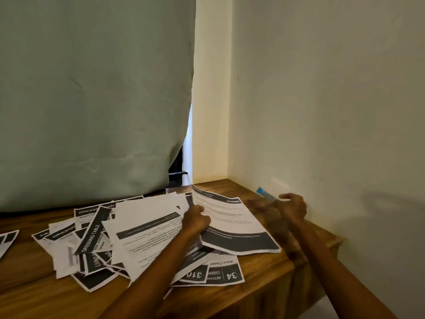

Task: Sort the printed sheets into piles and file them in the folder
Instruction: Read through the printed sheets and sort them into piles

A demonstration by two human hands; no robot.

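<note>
A loose heap of printed sheets (96, 245) with black header bands covers the middle of the wooden table (34, 291). My left hand (196, 221) grips the left edge of one sheet (232, 226) that lies on top at the right of the heap. My right hand (292, 207) hovers above the table near the wall, fingers loosely curled, holding nothing; it is blurred. No folder shows in the head view.
A grey-green curtain (92, 100) hangs behind the table and touches its back edge. A cream wall (333, 111) borders the table on the right. A small blue object (264, 193) lies by the wall. More sheets (7, 242) sit at the far left edge.
</note>
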